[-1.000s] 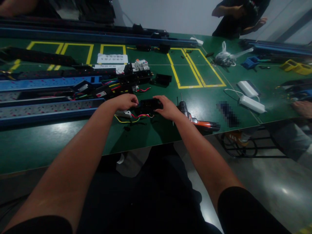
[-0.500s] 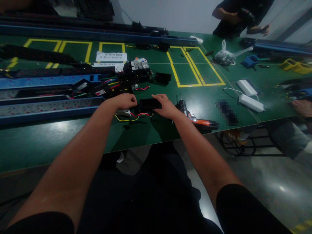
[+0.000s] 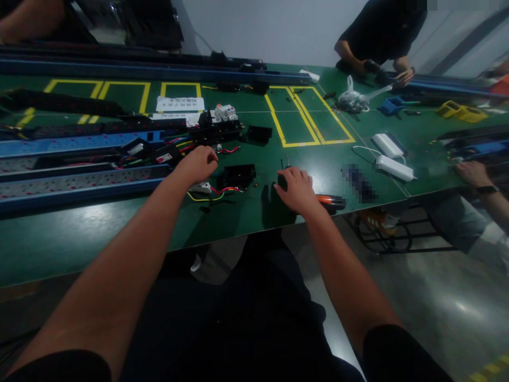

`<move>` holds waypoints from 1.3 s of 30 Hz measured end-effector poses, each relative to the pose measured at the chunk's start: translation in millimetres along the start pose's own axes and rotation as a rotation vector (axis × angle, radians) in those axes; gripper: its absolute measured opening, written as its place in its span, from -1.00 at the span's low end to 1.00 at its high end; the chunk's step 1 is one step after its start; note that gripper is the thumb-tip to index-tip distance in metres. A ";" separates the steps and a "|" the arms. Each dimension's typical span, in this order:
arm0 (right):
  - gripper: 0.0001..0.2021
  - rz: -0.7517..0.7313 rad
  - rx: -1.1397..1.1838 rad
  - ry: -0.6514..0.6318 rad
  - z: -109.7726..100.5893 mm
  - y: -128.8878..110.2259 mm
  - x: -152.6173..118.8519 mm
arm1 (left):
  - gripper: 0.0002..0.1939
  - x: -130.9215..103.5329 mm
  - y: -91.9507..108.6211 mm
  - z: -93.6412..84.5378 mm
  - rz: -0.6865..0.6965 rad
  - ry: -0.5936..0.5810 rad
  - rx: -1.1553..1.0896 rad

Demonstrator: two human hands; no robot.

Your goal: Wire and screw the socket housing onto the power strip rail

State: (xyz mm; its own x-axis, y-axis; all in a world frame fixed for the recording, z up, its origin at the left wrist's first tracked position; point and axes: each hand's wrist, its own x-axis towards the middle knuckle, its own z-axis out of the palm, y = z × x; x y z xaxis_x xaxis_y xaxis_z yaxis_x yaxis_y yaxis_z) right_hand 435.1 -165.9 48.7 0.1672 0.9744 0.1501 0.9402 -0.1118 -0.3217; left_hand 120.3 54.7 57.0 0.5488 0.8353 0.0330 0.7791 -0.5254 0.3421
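My left hand (image 3: 200,162) is closed in a pinch above the left end of a black plastic housing (image 3: 238,174); what its fingers hold, if anything, is too small to make out. That housing lies on the green table, its hollow side showing. Beside it, red and yellow-green wires (image 3: 228,189) run from a white connector (image 3: 202,187). My right hand (image 3: 296,187) is over a cordless drill (image 3: 332,201), thumb and fingers apart. The hand hides most of the drill; its orange-and-black handle end and thin bit show. I cannot tell whether the fingers touch it.
Blue rails with socket strips (image 3: 79,183) lie at the left. A second black housing (image 3: 258,133) and white breakers (image 3: 226,112) are farther back. White adapters (image 3: 393,167) and a pixelated dark object (image 3: 360,183) lie right. Co-workers are at the far side (image 3: 382,37) and right (image 3: 473,174).
My right hand has left the black housing and moved right, over the drill. My left hand remains near the housing, slightly lifted. The view has shifted a little.
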 end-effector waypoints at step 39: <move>-0.35 0.159 -0.252 0.057 -3.1 37.0 -83.0 | -0.82 -61.8 116.8 59.0 0.571 0.150 0.258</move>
State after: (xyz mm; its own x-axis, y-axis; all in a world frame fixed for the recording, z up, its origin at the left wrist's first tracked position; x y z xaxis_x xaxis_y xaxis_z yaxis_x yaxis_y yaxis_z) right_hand 457.0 -251.5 27.2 0.3281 0.9291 0.1707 0.9437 -0.3140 -0.1045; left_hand 195.3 -67.8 39.6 0.8649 0.4165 0.2801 0.4350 -0.9004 -0.0043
